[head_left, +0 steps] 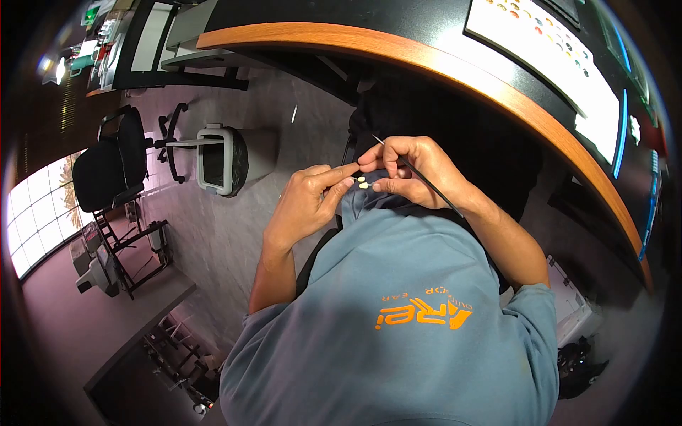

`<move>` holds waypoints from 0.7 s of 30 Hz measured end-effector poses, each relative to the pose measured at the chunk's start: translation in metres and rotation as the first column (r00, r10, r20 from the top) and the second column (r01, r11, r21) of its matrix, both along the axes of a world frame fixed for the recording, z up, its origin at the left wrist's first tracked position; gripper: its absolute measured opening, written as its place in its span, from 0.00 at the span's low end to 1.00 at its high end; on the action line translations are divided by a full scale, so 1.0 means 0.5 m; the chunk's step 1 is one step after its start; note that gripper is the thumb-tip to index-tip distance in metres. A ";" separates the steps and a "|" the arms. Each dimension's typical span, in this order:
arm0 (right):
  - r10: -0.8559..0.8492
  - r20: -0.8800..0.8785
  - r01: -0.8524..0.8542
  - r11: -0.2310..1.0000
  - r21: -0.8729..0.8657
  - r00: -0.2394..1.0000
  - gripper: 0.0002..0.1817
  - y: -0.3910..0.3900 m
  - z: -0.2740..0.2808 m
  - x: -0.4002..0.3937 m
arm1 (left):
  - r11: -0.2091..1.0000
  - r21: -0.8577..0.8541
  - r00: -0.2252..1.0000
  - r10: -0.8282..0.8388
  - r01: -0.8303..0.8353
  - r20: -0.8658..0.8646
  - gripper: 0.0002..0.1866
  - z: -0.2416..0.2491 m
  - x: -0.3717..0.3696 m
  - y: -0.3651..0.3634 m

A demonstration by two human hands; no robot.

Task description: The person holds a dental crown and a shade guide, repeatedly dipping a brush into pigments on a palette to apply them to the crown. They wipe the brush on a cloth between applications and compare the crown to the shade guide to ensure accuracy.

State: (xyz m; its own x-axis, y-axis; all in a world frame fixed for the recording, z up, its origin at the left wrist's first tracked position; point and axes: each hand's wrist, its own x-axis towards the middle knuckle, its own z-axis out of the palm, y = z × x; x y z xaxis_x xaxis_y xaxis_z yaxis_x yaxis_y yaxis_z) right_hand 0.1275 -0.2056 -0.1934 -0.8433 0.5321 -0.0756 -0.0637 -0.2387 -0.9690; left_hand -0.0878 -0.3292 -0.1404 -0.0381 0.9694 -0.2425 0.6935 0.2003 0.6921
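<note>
My left hand [305, 202] is closed, thumb and forefinger pinched at two small pale yellow pieces [363, 182] in front of my chest. How the pieces are joined is too small to tell. From the other side, my right hand [415, 170] is closed around a slim black stick-like tool [432, 187] with a thin, pale pointed end. That tool slants from the fingertips down past my wrist. The right thumb and fingertips also come close to the yellow pieces; whether they touch them cannot be made out.
A black desk with a wooden edge [455, 60] curves ahead of me. On it lies a white board [540, 42] bearing small coloured round items. A grey-rimmed waste bin [211, 163] and a black office chair [110, 167] stand on the left floor.
</note>
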 end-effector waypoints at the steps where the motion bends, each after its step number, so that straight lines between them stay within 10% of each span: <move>1: 0.001 0.002 -0.001 1.000 -0.001 1.000 0.23 0.001 0.002 0.000 | 1.000 0.003 1.000 -0.005 0.005 -0.003 0.14 0.000 -0.001 0.000; 17: -0.032 -0.048 0.029 0.998 -0.056 0.998 0.18 -0.005 0.009 0.013 | 0.995 0.090 0.999 -0.049 0.046 0.023 0.14 0.015 -0.002 0.008; 21: -0.051 -0.088 0.085 0.891 0.446 0.995 0.15 0.027 0.127 0.077 | 0.994 0.081 0.997 -0.076 0.075 0.003 0.16 0.079 -0.011 0.027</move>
